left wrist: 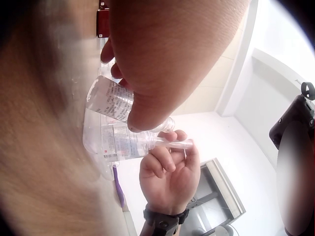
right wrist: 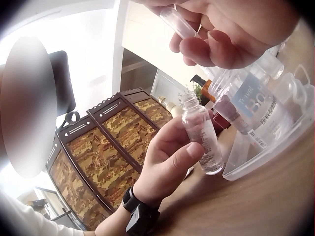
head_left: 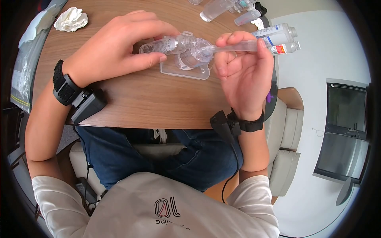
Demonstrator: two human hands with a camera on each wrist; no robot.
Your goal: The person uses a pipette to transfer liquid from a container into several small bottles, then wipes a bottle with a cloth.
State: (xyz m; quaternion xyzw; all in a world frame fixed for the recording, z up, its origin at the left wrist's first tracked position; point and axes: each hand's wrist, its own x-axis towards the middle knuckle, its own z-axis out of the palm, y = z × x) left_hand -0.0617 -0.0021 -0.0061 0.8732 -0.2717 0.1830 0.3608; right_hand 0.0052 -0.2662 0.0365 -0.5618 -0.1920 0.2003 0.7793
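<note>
My left hand [head_left: 127,43] grips a small clear bottle [right wrist: 203,137] with printed text, uncapped, its threaded mouth at the top in the right wrist view. My right hand [head_left: 247,71] pinches a clear plastic tube [head_left: 238,47] between its fingers, pointing toward the bottles in the head view. Behind the small bottle in the right wrist view stands a larger clear bottle [right wrist: 261,101] with a blue "Travel" label. It sits in a clear shallow plastic case [head_left: 180,74] on the table. In the left wrist view the tube [left wrist: 177,143] overlaps the right fingers.
A crumpled tissue [head_left: 70,19] lies at the far left of the wooden table [head_left: 158,103], beside a clear plastic bag [head_left: 24,75]. Several clear bottles [head_left: 216,10] lie at the back, and labelled bottles [head_left: 279,33] at the right edge. A purple item [left wrist: 118,186] is beyond the case.
</note>
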